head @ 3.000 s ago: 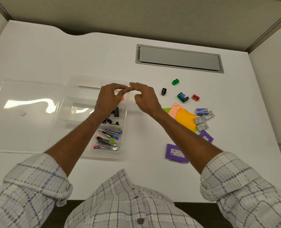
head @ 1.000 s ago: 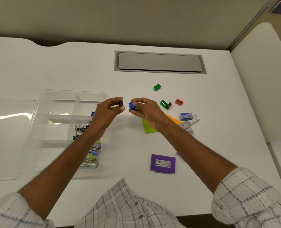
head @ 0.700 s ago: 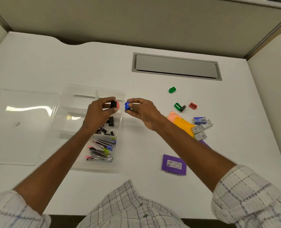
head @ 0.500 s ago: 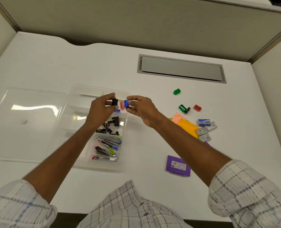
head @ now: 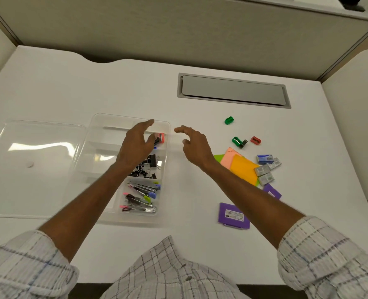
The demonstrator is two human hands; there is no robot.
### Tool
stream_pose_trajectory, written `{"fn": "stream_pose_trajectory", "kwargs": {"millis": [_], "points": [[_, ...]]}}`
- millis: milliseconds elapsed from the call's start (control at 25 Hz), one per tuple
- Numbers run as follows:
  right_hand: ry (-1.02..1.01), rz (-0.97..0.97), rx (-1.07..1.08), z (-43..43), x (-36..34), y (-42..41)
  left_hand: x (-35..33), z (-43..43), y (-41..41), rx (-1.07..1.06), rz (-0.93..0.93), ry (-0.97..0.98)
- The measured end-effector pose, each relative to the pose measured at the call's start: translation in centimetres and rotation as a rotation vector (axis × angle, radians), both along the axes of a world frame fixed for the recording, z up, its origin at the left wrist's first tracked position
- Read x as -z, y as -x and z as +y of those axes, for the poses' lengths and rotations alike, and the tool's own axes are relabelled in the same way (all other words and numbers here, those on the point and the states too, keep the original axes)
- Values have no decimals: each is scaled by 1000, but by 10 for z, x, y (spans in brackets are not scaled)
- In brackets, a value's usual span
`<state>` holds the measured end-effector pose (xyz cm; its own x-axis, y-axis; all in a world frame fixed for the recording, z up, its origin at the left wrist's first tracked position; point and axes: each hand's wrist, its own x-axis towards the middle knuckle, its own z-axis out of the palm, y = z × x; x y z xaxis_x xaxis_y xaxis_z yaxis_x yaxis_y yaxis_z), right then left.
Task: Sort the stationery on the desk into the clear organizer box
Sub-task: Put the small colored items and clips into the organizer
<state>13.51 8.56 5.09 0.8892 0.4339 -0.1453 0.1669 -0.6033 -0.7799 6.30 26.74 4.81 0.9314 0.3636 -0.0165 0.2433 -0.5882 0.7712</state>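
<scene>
Sharpeners (head: 229, 120) loose on desk (head: 114, 87): two green, one red

A clear organizer box (head: 97, 160) lies open on the tabletop (head: 135, 87), holding black binder clips (head: 147, 167) and staplers (head: 140, 198); sharpeners (head: 229, 120), sticky notes (head: 242, 171) and staple boxes (head: 265, 169) lie scattered to its right.

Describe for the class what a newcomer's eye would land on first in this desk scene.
Two bare hands, left hand and right hand, hover open over the right edge of a clear plastic organizer box on the white desk. To their right lies a bright scatter: overlapping orange, pink and green sticky notes and small plastic sharpeners.
</scene>
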Motion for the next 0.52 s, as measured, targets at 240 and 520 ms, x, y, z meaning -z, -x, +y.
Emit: {"fn": "stream_pose_trajectory", "kwargs": {"millis": [240,520], "points": [[267,-166,44,-88,33,-21,-5,-54,-17,189,-19,-18],[370,-194,190,-160,42,-55,-3,-118,-46,360,-2,-68]]}}
